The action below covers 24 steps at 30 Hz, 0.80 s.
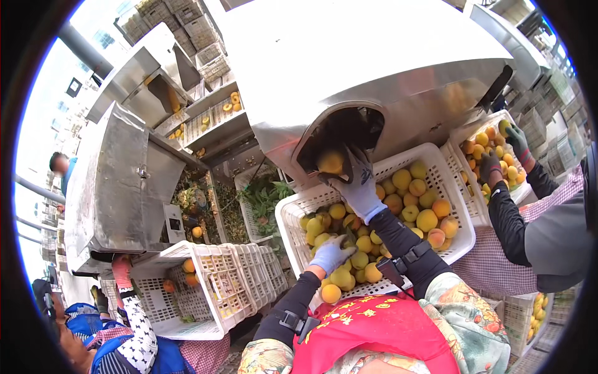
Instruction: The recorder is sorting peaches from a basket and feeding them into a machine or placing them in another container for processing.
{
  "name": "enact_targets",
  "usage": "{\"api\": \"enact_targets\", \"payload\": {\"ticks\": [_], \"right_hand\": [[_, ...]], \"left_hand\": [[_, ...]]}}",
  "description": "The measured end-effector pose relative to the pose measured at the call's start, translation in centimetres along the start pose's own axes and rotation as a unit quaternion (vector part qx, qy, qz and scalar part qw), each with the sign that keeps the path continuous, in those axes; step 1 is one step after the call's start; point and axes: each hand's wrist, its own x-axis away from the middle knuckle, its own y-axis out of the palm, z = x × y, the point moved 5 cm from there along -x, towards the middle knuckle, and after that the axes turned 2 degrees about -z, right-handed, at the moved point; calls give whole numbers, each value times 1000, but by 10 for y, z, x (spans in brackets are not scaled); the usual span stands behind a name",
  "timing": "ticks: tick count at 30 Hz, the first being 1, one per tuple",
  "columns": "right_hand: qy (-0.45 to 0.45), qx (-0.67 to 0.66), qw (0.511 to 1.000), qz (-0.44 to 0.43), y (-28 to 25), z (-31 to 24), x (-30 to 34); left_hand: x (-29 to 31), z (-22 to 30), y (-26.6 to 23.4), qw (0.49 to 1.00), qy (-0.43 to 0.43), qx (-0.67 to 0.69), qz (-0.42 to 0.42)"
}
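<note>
My right hand (358, 187), in a pale glove with dark fingertips, grips a yellow peach (330, 162) at the dark round opening (352, 128) of a large metal machine (398, 90). Below the opening, a white plastic crate (464, 218) is filled with yellow, green-tinged and orange peaches (427, 220). My left hand (332, 254), gloved alike, lies over the peaches at the crate's near left part. Its fingers are apart and touch the fruit; none is visibly lifted in them. A few green leaves show among the peaches.
To the left stand a crate of leaves (269, 202), nested white crates (218, 280) and another metal machine (115, 187). A co-worker at lower left reaches under that machine. At right, another co-worker's gloved hands handle peaches in a further crate (476, 134).
</note>
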Motion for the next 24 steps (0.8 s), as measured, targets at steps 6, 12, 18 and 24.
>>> {"api": "enact_targets", "payload": {"ticks": [6,12,18,24], "right_hand": [[-139,132,979,62,19,21,-56],[-10,-10,961,-276,-29,17,11],[-4,257,802,-539,-2,146,165],[335,-310,824,-336,-21,106,122]], "left_hand": [[6,4,80,924,33,-237,-300],[41,1,113,879,84,-381,-276],[24,19,64,955,104,-202,-191],[13,25,14,645,-119,751,-78]]}}
